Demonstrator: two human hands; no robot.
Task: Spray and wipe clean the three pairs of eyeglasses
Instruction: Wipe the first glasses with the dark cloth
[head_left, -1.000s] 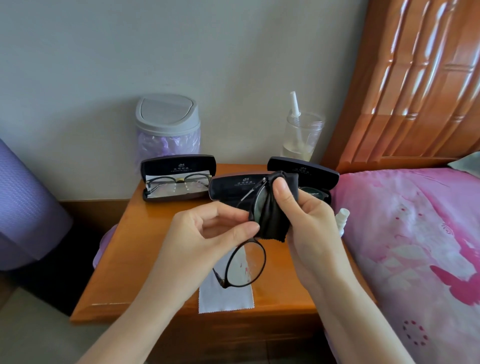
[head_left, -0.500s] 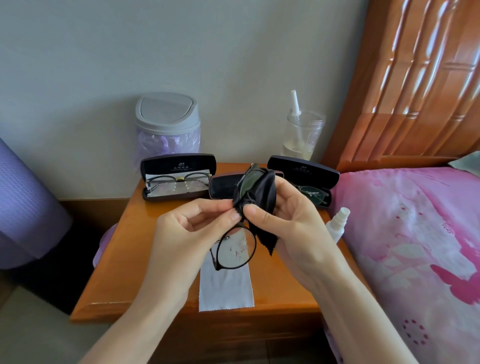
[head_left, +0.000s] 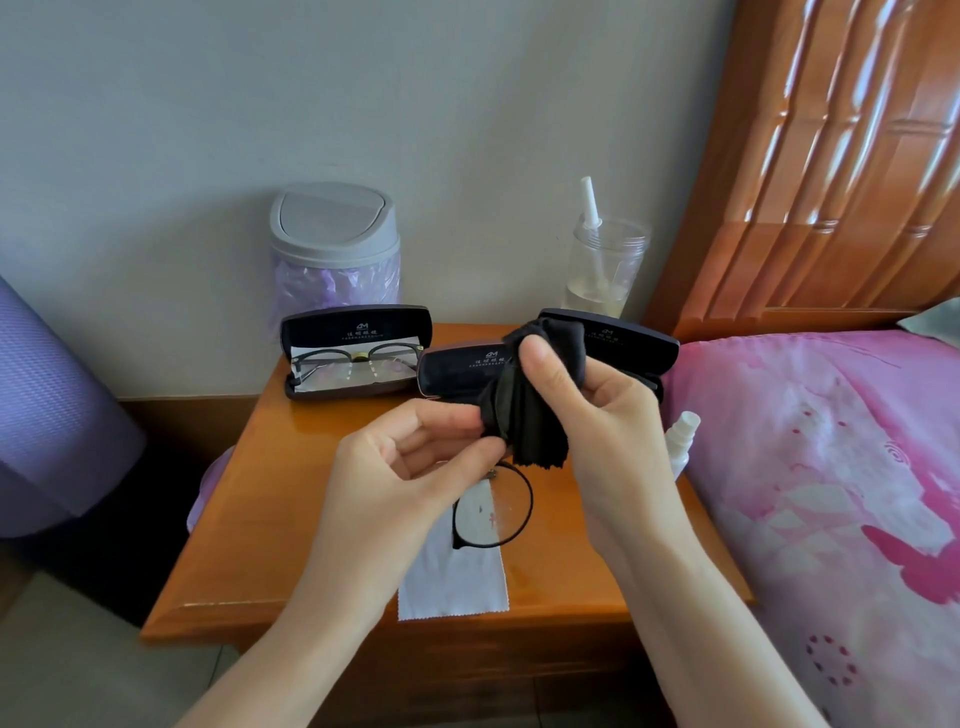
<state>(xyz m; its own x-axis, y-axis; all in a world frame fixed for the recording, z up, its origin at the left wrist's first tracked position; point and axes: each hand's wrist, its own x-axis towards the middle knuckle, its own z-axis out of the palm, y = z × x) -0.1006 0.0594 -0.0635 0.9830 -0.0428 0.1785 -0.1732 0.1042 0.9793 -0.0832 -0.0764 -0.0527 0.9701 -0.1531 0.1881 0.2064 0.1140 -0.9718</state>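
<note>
Above the wooden nightstand (head_left: 249, 519), my left hand (head_left: 410, 467) pinches the frame of a pair of round black glasses (head_left: 493, 512); one lens hangs below my fingers. My right hand (head_left: 592, 410) presses a black cleaning cloth (head_left: 524, 421) around the other lens, which is hidden inside the cloth. A second pair of glasses (head_left: 353, 358) lies in an open black case (head_left: 358, 327) at the back left. Two more open cases (head_left: 457, 369) sit behind my hands; the right case (head_left: 634, 338) is largely hidden. A small white spray bottle (head_left: 680, 436) stands at the nightstand's right edge.
A white cloth (head_left: 452, 587) lies flat near the front edge. A grey-lidded mini bin (head_left: 335, 244) and a clear cup with a straw (head_left: 602, 265) stand at the back by the wall. A pink bed (head_left: 831, 493) borders the right; a purple roll (head_left: 47, 415) is at the left.
The glasses have swung so the free lens hangs lower, and the cloth-covered lens has moved up and right. My right thumb now sits higher on the cloth.
</note>
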